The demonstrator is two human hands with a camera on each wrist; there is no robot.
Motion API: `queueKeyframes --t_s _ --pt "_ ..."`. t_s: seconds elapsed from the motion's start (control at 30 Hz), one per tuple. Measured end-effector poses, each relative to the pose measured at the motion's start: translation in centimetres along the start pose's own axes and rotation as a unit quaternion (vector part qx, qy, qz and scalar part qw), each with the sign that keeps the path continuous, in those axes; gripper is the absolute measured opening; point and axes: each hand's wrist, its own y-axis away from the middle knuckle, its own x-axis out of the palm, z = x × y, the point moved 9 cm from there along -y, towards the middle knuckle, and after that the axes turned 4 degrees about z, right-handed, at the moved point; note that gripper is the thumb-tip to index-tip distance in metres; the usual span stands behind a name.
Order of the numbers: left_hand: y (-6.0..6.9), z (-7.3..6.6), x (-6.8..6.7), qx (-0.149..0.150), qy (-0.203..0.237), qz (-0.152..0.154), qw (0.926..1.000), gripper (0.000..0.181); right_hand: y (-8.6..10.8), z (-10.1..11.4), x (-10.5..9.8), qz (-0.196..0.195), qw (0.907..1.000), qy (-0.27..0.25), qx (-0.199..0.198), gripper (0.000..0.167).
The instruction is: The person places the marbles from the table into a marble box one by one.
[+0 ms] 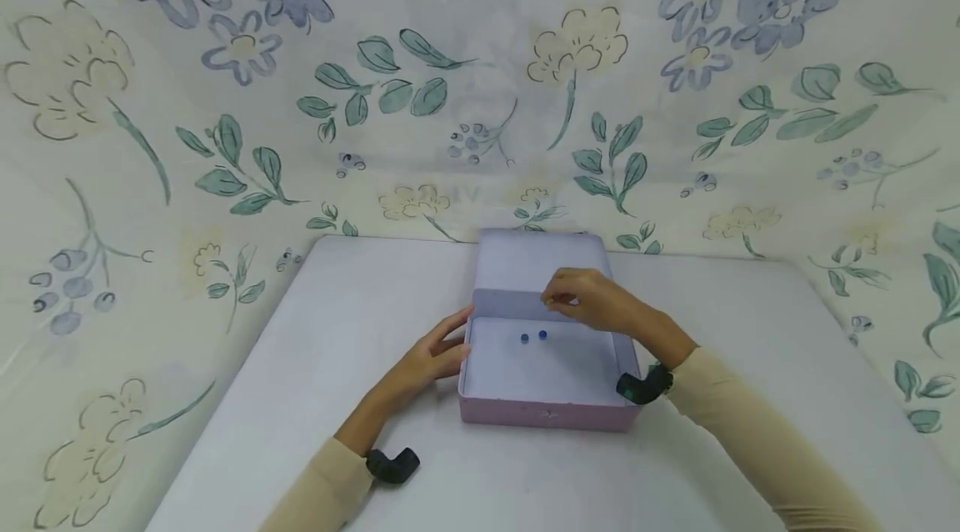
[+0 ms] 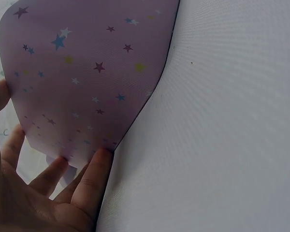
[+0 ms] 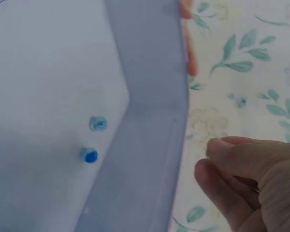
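A shallow box (image 1: 551, 414), pink outside and pale lilac within, stands with its hinged lid (image 1: 536, 258) raised at the back. Two small blue beads or caps, one nearer the left (image 1: 524, 338) and one nearer the right (image 1: 542, 334), lie on its floor. My left hand (image 1: 427, 358) rests spread fingers against the box's left side; the left wrist view shows them touching the star-printed wall (image 2: 87, 72). Above the back part of the box is my right hand (image 1: 592, 298), thumb and fingertips drawn together. Whether anything small sits between those tips cannot be seen.
The box stands on a white table (image 1: 360, 290). Behind the table hangs a flowered cloth (image 1: 480, 98). A black wrist device is strapped to each arm, one on the left (image 1: 393, 466) and one on the right (image 1: 645, 384).
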Motion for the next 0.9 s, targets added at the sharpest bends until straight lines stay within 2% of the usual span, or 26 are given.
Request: queueKeyframes --t_s 0.13,0.2,0.73,0.9 --pt "0.1 0.1 0.2 0.004 0.003 0.001 1.0 0.064 -1.0 0.2 2.6 0.043 0.999 0.013 -0.007 0.015" --pt "0.1 0.1 0.2 0.005 0.003 -0.002 1.0 0.064 -1.3 0.2 3.4 0.052 0.9984 0.022 -0.009 0.014" --pt "0.1 -0.1 0.0 0.005 0.002 -0.001 1.0 0.064 -2.0 -1.7 6.0 0.088 0.9953 0.002 0.039 0.013" --pt "0.1 -0.1 0.0 0.004 0.009 0.001 0.9999 0.065 -1.8 -2.0 7.0 0.099 0.9941 0.019 0.039 0.013"
